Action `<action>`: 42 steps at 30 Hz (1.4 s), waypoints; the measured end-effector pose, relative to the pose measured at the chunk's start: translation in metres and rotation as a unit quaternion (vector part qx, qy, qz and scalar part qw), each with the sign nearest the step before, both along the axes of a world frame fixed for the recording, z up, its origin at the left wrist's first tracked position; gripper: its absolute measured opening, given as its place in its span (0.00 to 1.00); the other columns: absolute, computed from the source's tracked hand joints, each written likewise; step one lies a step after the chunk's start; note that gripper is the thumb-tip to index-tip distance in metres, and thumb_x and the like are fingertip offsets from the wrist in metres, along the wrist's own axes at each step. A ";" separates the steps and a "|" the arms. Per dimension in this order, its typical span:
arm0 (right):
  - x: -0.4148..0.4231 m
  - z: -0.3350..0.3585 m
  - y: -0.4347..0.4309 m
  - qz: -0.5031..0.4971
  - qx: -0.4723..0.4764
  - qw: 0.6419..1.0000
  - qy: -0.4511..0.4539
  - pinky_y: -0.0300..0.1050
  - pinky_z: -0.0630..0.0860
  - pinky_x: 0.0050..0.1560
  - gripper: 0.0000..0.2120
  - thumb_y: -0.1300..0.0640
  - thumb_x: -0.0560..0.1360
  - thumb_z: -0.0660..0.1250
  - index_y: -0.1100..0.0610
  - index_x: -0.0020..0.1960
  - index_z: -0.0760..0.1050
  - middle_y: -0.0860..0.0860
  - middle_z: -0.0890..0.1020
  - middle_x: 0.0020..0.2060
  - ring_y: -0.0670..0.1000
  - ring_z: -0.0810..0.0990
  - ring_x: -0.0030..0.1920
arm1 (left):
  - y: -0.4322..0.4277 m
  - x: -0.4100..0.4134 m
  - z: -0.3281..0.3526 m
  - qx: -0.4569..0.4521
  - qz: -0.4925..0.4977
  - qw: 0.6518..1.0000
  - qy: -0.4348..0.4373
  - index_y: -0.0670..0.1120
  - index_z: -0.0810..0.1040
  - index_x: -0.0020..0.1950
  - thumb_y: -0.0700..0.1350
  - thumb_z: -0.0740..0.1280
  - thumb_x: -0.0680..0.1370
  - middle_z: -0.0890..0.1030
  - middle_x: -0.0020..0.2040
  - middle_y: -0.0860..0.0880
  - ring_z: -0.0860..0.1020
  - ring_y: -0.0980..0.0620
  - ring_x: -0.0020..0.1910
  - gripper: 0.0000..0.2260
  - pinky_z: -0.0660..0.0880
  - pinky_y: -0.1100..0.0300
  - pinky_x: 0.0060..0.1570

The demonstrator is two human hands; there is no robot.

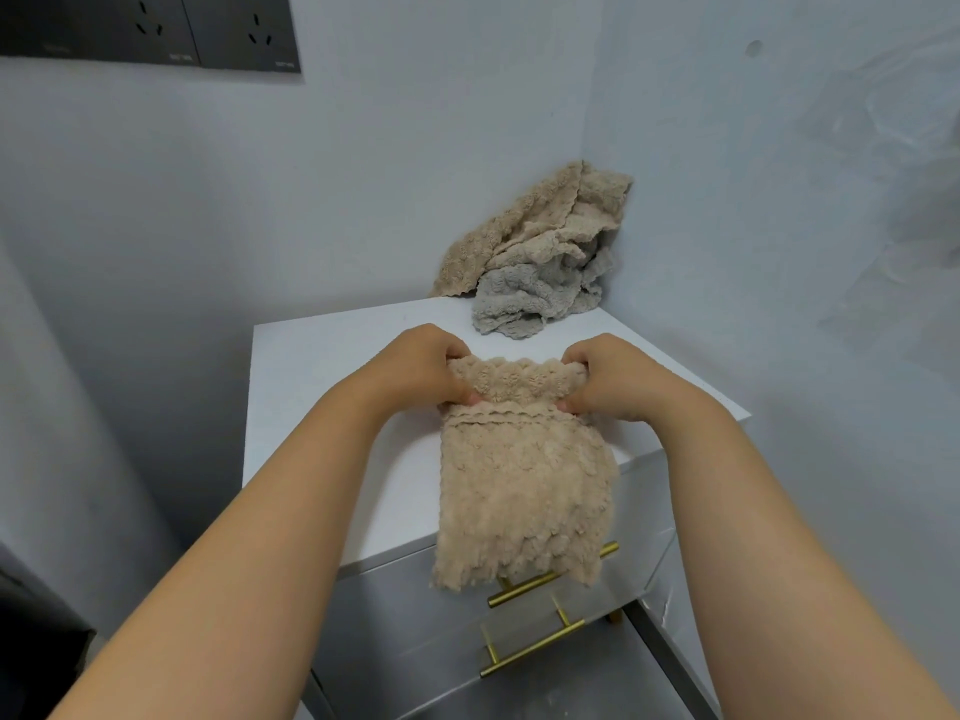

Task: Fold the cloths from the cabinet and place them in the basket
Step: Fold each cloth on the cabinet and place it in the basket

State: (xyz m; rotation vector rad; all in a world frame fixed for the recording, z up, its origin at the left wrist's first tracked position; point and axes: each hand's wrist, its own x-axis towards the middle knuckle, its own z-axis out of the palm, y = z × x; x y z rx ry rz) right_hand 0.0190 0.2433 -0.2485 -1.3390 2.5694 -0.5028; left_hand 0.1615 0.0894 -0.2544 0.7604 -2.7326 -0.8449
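A beige fluffy cloth (524, 491) lies on the white cabinet top (332, 407), its near end hanging over the front edge. My left hand (431, 366) pinches the cloth's far left corner and my right hand (608, 376) pinches the far right corner, with the far edge rolled toward me between them. In the back corner, against the walls, sits a heap of crumpled cloths (540, 252), beige ones on top of a grey one. No basket shows in the head view.
The cabinet has drawers with brass bar handles (530, 652) below the hanging cloth. Walls close in behind and to the right. Dark wall sockets (150, 28) sit at the upper left.
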 end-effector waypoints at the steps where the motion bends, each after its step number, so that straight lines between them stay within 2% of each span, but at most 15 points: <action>1: 0.000 -0.002 -0.002 -0.004 -0.020 1.000 0.007 0.46 0.72 0.51 0.20 0.58 0.71 0.73 0.63 0.60 0.74 0.56 0.77 0.56 0.56 0.75 0.53 | 0.001 -0.002 0.000 -0.028 0.020 0.999 0.016 0.45 0.78 0.39 0.44 0.77 0.69 0.76 0.34 0.52 0.73 0.55 0.33 0.08 0.65 0.63 0.32; 3: -0.001 -0.007 -0.007 -0.022 -0.080 0.996 0.014 0.45 0.71 0.45 0.13 0.60 0.70 0.73 0.58 0.53 0.75 0.53 0.77 0.52 0.54 0.74 0.50 | 0.004 -0.006 -0.003 -0.070 0.059 0.995 0.046 0.47 0.74 0.35 0.43 0.76 0.69 0.72 0.35 0.52 0.72 0.51 0.38 0.11 0.66 0.59 0.34; 6: 0.000 -0.019 -0.017 -0.056 -0.191 0.980 0.028 0.45 0.65 0.38 0.09 0.64 0.71 0.67 0.53 0.46 0.70 0.51 0.76 0.44 0.53 0.73 0.45 | 0.001 -0.013 -0.011 -0.130 0.105 0.981 0.101 0.42 0.78 0.42 0.41 0.72 0.71 0.74 0.42 0.49 0.72 0.47 0.46 0.05 0.71 0.54 0.42; 10: 0.004 -0.034 -0.025 -0.056 -0.268 0.959 0.072 0.46 0.60 0.33 0.10 0.67 0.71 0.63 0.54 0.43 0.66 0.51 0.74 0.40 0.53 0.70 0.41 | -0.002 -0.017 -0.021 -0.193 0.120 0.963 0.147 0.45 0.76 0.46 0.40 0.68 0.71 0.71 0.44 0.52 0.65 0.52 0.47 0.05 0.63 0.59 0.40; 13: 0.002 -0.035 -0.023 -0.048 -0.245 0.966 0.060 0.44 0.60 0.30 0.12 0.70 0.68 0.62 0.55 0.43 0.66 0.50 0.72 0.36 0.53 0.69 0.38 | -0.003 -0.015 -0.021 -0.172 0.093 0.970 0.146 0.47 0.72 0.45 0.38 0.68 0.71 0.73 0.44 0.52 0.68 0.51 0.46 0.07 0.63 0.59 0.40; 16: -0.003 -0.029 -0.017 -0.035 -0.221 0.974 0.024 0.46 0.65 0.33 0.10 0.69 0.68 0.62 0.55 0.43 0.68 0.51 0.75 0.36 0.54 0.72 0.37 | -0.004 -0.010 -0.013 -0.097 0.052 0.983 0.147 0.47 0.72 0.43 0.38 0.71 0.70 0.73 0.42 0.54 0.70 0.52 0.44 0.10 0.64 0.60 0.37; 20: -0.008 -0.020 -0.010 -0.003 -0.183 0.983 0.006 0.43 0.66 0.35 0.10 0.65 0.69 0.66 0.53 0.39 0.68 0.46 0.74 0.37 0.48 0.70 0.38 | -0.004 -0.001 -0.005 -0.028 -0.006 0.994 0.106 0.51 0.70 0.38 0.38 0.76 0.67 0.72 0.42 0.59 0.69 0.56 0.41 0.15 0.64 0.65 0.36; 23: -0.010 -0.011 -0.005 0.016 -0.149 0.989 -0.011 0.39 0.63 0.33 0.12 0.65 0.68 0.70 0.52 0.39 0.69 0.44 0.72 0.38 0.45 0.69 0.38 | -0.005 0.003 0.001 -0.053 -0.041 0.996 0.051 0.50 0.72 0.41 0.39 0.76 0.67 0.73 0.44 0.57 0.69 0.59 0.40 0.14 0.64 0.67 0.36; 26: -0.010 -0.004 -0.001 0.037 -0.106 0.993 -0.024 0.39 0.63 0.34 0.12 0.62 0.67 0.75 0.53 0.43 0.72 0.42 0.70 0.38 0.43 0.68 0.37 | -0.005 0.004 0.004 -0.124 -0.064 0.990 0.017 0.47 0.72 0.43 0.37 0.73 0.68 0.73 0.45 0.53 0.70 0.53 0.45 0.12 0.65 0.65 0.39; 30: -0.009 0.004 0.007 0.058 -0.068 0.995 -0.049 0.43 0.70 0.43 0.12 0.59 0.66 0.77 0.52 0.44 0.76 0.44 0.74 0.41 0.48 0.74 0.45 | -0.004 0.003 0.007 -0.174 -0.079 0.981 -0.023 0.53 0.68 0.38 0.38 0.73 0.68 0.71 0.44 0.53 0.70 0.51 0.46 0.15 0.67 0.59 0.42; 33: -0.007 0.008 0.011 0.078 -0.031 0.995 -0.056 0.47 0.73 0.53 0.11 0.56 0.66 0.77 0.53 0.45 0.78 0.47 0.78 0.46 0.50 0.76 0.52 | -0.002 0.005 0.011 -0.167 -0.092 0.978 -0.083 0.52 0.72 0.41 0.42 0.74 0.68 0.72 0.45 0.53 0.72 0.51 0.48 0.11 0.71 0.56 0.47; 35: -0.007 0.007 0.012 0.086 0.010 0.994 -0.061 0.46 0.72 0.53 0.10 0.51 0.66 0.77 0.51 0.45 0.79 0.46 0.78 0.47 0.49 0.76 0.51 | -0.001 0.007 0.014 -0.131 -0.101 0.978 -0.127 0.51 0.76 0.42 0.48 0.74 0.69 0.75 0.45 0.54 0.74 0.52 0.46 0.08 0.74 0.54 0.47; 38: -0.005 0.008 0.013 0.092 0.037 0.991 -0.087 0.45 0.72 0.51 0.09 0.48 0.69 0.74 0.52 0.43 0.81 0.45 0.81 0.42 0.47 0.78 0.48 | -0.003 0.006 0.014 -0.076 -0.090 0.985 -0.122 0.49 0.72 0.31 0.57 0.69 0.72 0.75 0.35 0.53 0.70 0.52 0.34 0.16 0.68 0.56 0.38; 40: -0.003 0.011 0.012 0.079 0.012 0.993 -0.086 0.46 0.73 0.53 0.09 0.48 0.72 0.71 0.52 0.38 0.80 0.49 0.84 0.46 0.48 0.80 0.52 | -0.004 0.003 0.012 -0.091 -0.073 0.988 -0.100 0.46 0.73 0.33 0.58 0.65 0.75 0.75 0.41 0.49 0.71 0.49 0.37 0.18 0.68 0.56 0.41; 42: -0.002 0.012 0.010 0.049 -0.045 0.995 -0.080 0.44 0.73 0.51 0.12 0.50 0.74 0.70 0.53 0.33 0.78 0.52 0.84 0.49 0.49 0.79 0.56 | -0.004 0.000 0.008 -0.105 -0.066 0.988 -0.087 0.44 0.77 0.35 0.57 0.68 0.74 0.80 0.47 0.46 0.78 0.46 0.45 0.18 0.74 0.52 0.47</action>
